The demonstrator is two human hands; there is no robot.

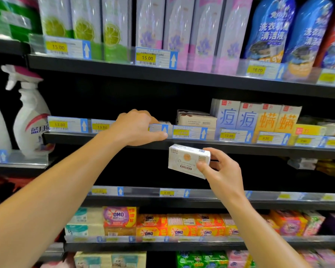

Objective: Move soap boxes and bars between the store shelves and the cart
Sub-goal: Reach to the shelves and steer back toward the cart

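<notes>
Soap box [188,160], white with an orange round mark, is pinched at its right end by right hand [219,171]; left hand [135,127] grips the shelf edge [104,139].

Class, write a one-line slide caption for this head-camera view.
Right hand holds a white soap box below the shelf edge that the left hand grips.

White spray bottle [32,117] stands far left, yellow price tags [147,58] line shelves
</notes>
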